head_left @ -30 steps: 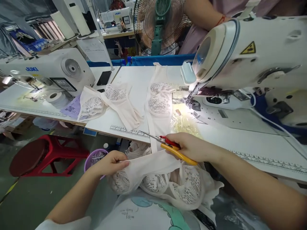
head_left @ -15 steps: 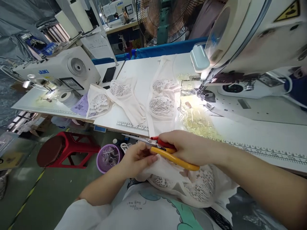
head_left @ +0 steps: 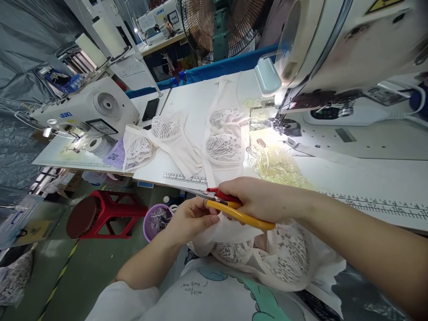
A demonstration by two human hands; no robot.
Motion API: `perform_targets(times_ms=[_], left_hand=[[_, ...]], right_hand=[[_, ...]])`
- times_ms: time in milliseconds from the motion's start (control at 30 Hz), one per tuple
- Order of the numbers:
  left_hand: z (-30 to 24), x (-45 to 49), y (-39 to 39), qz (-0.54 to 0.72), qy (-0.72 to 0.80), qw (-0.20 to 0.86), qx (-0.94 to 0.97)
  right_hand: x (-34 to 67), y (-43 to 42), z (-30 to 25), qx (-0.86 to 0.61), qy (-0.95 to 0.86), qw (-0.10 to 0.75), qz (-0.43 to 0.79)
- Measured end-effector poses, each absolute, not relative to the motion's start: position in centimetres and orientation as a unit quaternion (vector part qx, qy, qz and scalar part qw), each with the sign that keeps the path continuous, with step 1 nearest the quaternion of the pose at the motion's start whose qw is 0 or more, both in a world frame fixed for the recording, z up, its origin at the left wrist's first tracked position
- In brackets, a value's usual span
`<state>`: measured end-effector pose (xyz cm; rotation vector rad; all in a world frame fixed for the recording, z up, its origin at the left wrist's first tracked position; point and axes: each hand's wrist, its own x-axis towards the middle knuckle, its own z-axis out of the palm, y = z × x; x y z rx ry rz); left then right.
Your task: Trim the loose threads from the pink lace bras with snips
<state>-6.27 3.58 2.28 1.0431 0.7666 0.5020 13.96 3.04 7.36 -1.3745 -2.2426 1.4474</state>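
In my right hand [head_left: 254,196] is a pair of scissors [head_left: 240,216] with one red and one yellow handle, the blades pointing left past the table's front edge. My left hand [head_left: 195,218] pinches the edge of a cream lace bra [head_left: 287,254], close beside the scissors. This bra hangs over my lap, its two lace cups facing up. Whether the blades touch fabric is hidden by my fingers. A second cream bra [head_left: 224,147] lies on the table just beyond my hands, and another lace bra piece [head_left: 167,129] is to its left.
A lit sewing machine [head_left: 317,67] stands at the right, with a second sewing machine [head_left: 90,104] on the left. A phone [head_left: 150,109] lies at the back. On the floor are a red stool [head_left: 107,214] and a purple bin [head_left: 157,220]. A fan [head_left: 220,31] stands behind.
The view has shifted slightly, so the stool and bin appear farther right. Both hands keep their hold on the bra and scissors, with little movement between them.
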Motion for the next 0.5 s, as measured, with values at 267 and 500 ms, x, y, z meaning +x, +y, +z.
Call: perform_targets(times_ms=[267, 500], left_hand=[[2.75, -5.81, 3.7, 0.205, 0.372, 0.751, 0.506], [3.32, -5.79, 3.57, 0.216, 0.393, 0.72, 0.529]], right_hand=[[13.95, 2.96, 7.1, -0.443, -0.758, 0.073, 0.474], [13.73, 2.93, 7.32, -0.446, -0.761, 0.072, 0.466]])
